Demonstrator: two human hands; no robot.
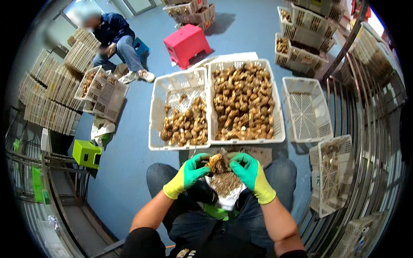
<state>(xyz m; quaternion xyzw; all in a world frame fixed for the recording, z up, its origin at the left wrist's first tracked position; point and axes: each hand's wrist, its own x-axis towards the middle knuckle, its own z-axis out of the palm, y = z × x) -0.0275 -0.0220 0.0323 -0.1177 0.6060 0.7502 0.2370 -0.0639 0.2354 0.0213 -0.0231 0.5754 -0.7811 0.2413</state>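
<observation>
I wear green and yellow work gloves. My left hand (192, 172) is closed round the side of a brown mushroom (218, 164) with pale, lumpy parts, held over my lap. Close against its other side is my right hand (250, 171), thumb and fingers pinched together; what lies between them is hidden. Below both hands, a white cloth or bag (229, 200) between my legs carries a heap of small brown scraps (225, 184). Just beyond my knees stand two white plastic crates: the left crate (180, 148) is partly filled with mushrooms, the right crate (247, 142) much fuller.
A pink stool (186, 43) stands beyond the crates. At right are a white crate (306, 109), another crate (331, 176) and a metal rack (365, 129). Crate stacks stand far right and left. A seated person (118, 38) works at far left, past a green stool (86, 155).
</observation>
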